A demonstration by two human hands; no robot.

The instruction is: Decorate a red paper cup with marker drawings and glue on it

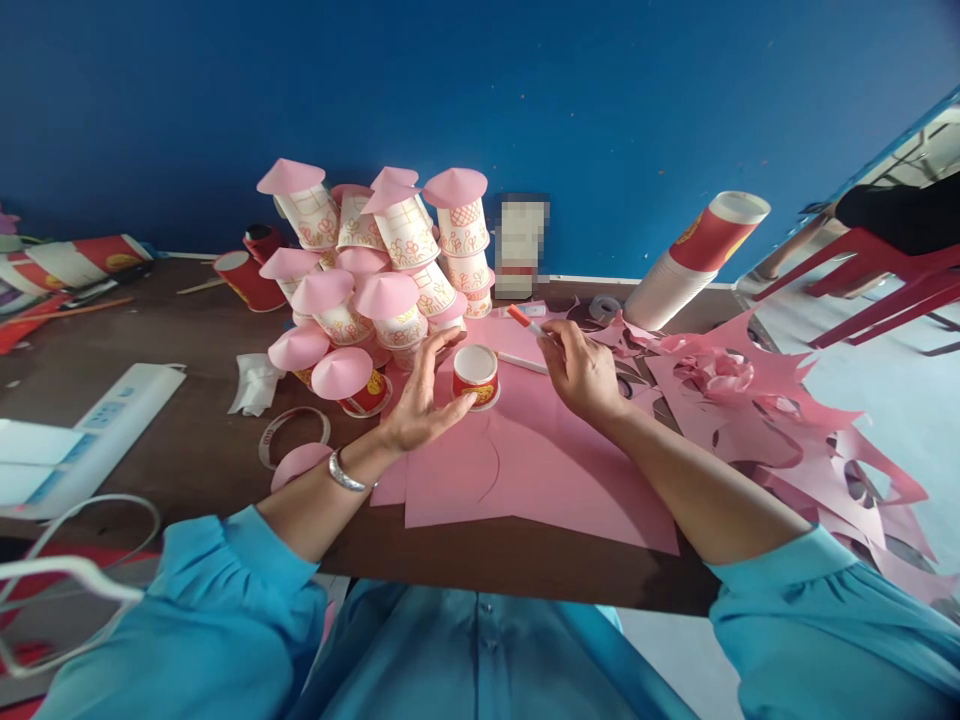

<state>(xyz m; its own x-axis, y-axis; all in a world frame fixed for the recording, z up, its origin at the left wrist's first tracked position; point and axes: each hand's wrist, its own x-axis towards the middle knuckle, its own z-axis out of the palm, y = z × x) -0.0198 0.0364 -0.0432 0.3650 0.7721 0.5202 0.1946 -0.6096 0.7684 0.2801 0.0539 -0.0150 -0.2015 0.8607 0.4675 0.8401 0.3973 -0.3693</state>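
Note:
A red and white paper cup (475,388) stands upside down on pink paper sheets (540,480). Beside its left side is my left hand (426,400), thumb and fingers spread, the thumb tip at the front of the cup; I cannot tell whether it touches. My right hand (581,370), to the right of the cup, pinches a marker (525,320) whose orange end points up and left. A thin curved line is drawn on the sheet in front of the cup. Behind my left hand are stacked paper cups (405,232) with red drawings and pink paper cones (454,188) on top.
A tall stack of cups (694,260) leans near the blue wall. Cut pink paper scraps (795,430) cover the table's right side. To the left lie a tape roll (294,436), a crumpled white paper (256,384) and a white box (112,430). A red chair (847,265) stands beyond.

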